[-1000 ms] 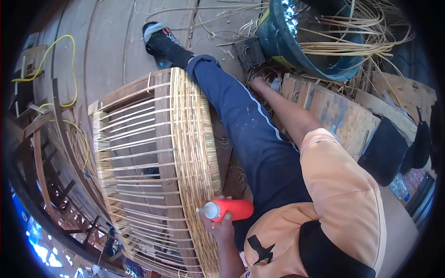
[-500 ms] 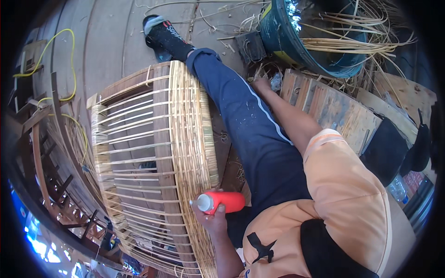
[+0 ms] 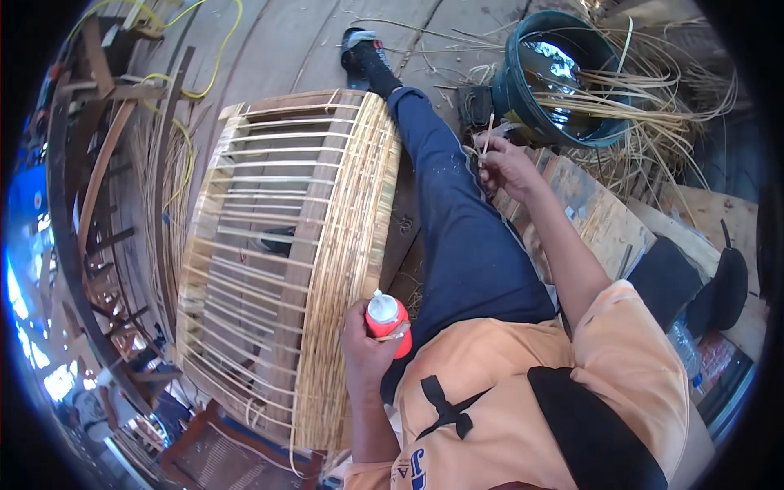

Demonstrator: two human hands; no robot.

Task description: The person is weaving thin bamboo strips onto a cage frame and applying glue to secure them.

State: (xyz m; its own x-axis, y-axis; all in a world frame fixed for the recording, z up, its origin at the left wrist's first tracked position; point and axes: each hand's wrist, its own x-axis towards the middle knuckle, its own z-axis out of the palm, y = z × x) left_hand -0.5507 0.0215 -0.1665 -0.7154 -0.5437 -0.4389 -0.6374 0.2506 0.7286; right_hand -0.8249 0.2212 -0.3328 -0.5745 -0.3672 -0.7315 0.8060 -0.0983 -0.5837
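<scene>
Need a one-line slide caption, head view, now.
Left hand grips a red bottle beside a partly woven frame; right hand pinches a thin strip near a teal bucket.

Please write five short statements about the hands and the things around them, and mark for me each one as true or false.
1. The left hand holds a red bottle. True.
2. The bottle's cap is black. False: the cap is white.
3. The right hand holds a thin strip. True.
4. The bucket is dry inside. False: the bucket contains liquid.
5. The woven frame lies left of the trousered leg. True.
</scene>
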